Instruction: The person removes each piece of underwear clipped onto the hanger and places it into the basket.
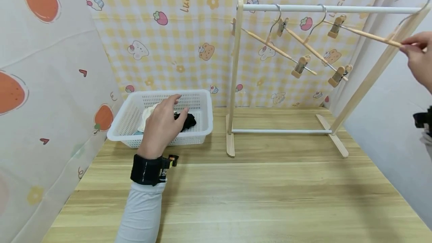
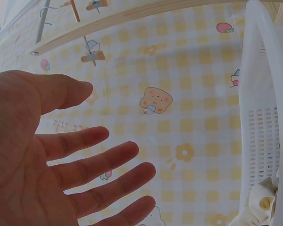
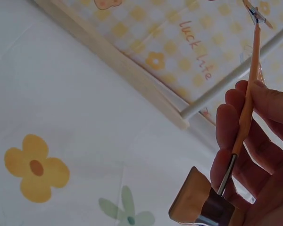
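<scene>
My right hand (image 1: pixel 420 57) pinches the wooden bar of a clip hanger (image 1: pixel 368 35) at the right end of the rack. Its metal hook rises above the white top rail, near the right post. In the right wrist view the fingers curl round the hanger (image 3: pixel 247 103), with a wooden clip (image 3: pixel 191 200) below them. Above the white plastic basket (image 1: pixel 125 138) is my left hand (image 1: pixel 162 123), fingers spread and holding nothing. Inside the basket lie a black cloth (image 1: pixel 189 122) and a cream cloth (image 1: pixel 146 115), partly hidden by that hand.
A wooden garment rack (image 1: pixel 235 66) with a white top rail (image 1: pixel 351 9) stands right of the basket. Two more clip hangers, one on the left (image 1: pixel 270 46) and one in the middle (image 1: pixel 307 44), hang from it. A patterned curtain (image 1: pixel 189 48) backs the wooden table (image 1: pixel 256 198).
</scene>
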Available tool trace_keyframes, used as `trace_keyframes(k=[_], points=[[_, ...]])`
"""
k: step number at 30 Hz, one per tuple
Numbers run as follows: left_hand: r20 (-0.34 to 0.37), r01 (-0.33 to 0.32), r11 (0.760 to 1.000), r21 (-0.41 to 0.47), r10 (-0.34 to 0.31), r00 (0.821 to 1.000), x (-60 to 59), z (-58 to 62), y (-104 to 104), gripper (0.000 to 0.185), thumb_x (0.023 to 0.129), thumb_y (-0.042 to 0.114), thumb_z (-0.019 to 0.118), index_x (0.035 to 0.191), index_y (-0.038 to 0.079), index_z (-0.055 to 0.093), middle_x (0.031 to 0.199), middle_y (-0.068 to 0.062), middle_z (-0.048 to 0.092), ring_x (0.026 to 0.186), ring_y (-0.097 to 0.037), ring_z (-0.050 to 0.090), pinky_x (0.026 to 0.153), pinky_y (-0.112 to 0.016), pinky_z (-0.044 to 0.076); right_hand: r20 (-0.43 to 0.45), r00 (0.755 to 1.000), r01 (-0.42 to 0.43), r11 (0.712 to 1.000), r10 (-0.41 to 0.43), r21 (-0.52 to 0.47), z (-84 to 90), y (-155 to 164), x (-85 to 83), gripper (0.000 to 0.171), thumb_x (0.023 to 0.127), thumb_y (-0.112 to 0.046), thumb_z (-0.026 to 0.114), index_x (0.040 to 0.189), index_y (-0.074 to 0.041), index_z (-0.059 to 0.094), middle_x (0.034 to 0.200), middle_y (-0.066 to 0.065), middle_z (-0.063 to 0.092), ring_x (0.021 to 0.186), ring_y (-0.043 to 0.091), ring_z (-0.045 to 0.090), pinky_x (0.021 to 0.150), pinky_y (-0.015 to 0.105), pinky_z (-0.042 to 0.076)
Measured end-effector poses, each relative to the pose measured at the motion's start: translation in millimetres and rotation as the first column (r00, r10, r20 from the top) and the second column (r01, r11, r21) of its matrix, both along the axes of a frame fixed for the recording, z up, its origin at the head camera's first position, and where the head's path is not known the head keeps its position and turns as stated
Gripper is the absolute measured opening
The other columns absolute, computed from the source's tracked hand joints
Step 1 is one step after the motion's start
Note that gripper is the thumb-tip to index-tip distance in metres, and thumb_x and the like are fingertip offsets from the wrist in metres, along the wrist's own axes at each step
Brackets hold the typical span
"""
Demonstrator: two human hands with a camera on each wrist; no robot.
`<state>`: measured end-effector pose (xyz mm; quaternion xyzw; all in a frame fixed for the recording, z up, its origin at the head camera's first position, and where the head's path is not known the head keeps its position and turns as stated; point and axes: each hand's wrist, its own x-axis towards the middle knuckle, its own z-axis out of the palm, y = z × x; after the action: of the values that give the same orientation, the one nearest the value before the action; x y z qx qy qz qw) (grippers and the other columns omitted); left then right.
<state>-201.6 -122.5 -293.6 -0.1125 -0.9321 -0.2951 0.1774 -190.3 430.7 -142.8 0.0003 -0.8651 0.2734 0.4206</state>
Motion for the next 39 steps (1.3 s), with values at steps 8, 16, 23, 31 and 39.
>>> trace_keyframes(k=[8, 16, 23, 31, 39], points=[[0.017, -0.003, 1.000, -0.006, 0.003, 1.000, -1.2, -0.3, 0, 0.056, 0.110, 0.034, 0.061, 0.159, 0.008, 0.051, 0.157, -0.021, 0.057, 0.141, -0.044, 0.056, 0.103, -0.067, 0.054, 0.215, 0.964, 0.083, 0.947, -0.155, 0.311, 31.1, -13, -25.1, 0.025, 0.105, 0.004, 0.053, 0.113, 0.025, 0.063, 0.056, 0.016, 0.057, 0.051, 0.006, 0.039, 0.054, 0.023, 0.027], [0.022, -0.003, 1.000, -0.003, 0.003, 1.000, -1.1, -0.3, 2, 0.056, 0.110, 0.033, 0.061, 0.159, 0.008, 0.051, 0.159, -0.021, 0.055, 0.146, -0.044, 0.052, 0.107, -0.068, 0.051, 0.381, 0.861, 0.122, 0.863, -0.338, 0.490, 30.7, -27, -38.8, 0.028, 0.108, -0.004, 0.052, 0.118, 0.018, 0.064, 0.086, 0.039, 0.064, 0.069, 0.045, 0.049, 0.061, 0.048, 0.033], [0.025, 0.001, 1.000, -0.008, -0.001, 1.000, -2.1, -0.3, 4, 0.057, 0.110, 0.034, 0.061, 0.160, 0.010, 0.050, 0.159, -0.020, 0.055, 0.146, -0.044, 0.052, 0.107, -0.068, 0.051, 0.363, 0.847, 0.138, 0.819, -0.389, 0.557, 11.7, -23, -33.1, 0.026, 0.106, -0.008, 0.058, 0.118, 0.015, 0.065, 0.085, 0.037, 0.066, 0.064, 0.046, 0.051, 0.054, 0.057, 0.040], [0.019, 0.008, 1.000, -0.016, -0.008, 1.000, -0.8, 0.6, 7, 0.057, 0.109, 0.033, 0.062, 0.159, 0.009, 0.050, 0.160, -0.021, 0.054, 0.147, -0.044, 0.050, 0.108, -0.068, 0.050, 0.385, 0.856, 0.138, 0.870, -0.346, 0.474, 14.3, -25, -19.2, 0.038, 0.110, -0.011, 0.051, 0.134, 0.018, 0.056, 0.122, 0.044, 0.061, 0.086, 0.056, 0.057, 0.073, 0.059, 0.044], [-0.021, 0.035, 0.998, -0.046, -0.036, 0.999, 5.8, 5.5, 18, 0.059, 0.110, 0.035, 0.061, 0.159, 0.004, 0.050, 0.163, -0.022, 0.050, 0.151, -0.046, 0.045, 0.113, -0.068, 0.047, 0.018, 0.976, 0.208, 0.962, -0.215, 0.179, 0.8, -81, 39.6, 0.056, 0.109, -0.024, 0.050, 0.158, 0.003, 0.048, 0.167, 0.024, 0.045, 0.159, 0.039, 0.038, 0.134, 0.052, 0.024]])
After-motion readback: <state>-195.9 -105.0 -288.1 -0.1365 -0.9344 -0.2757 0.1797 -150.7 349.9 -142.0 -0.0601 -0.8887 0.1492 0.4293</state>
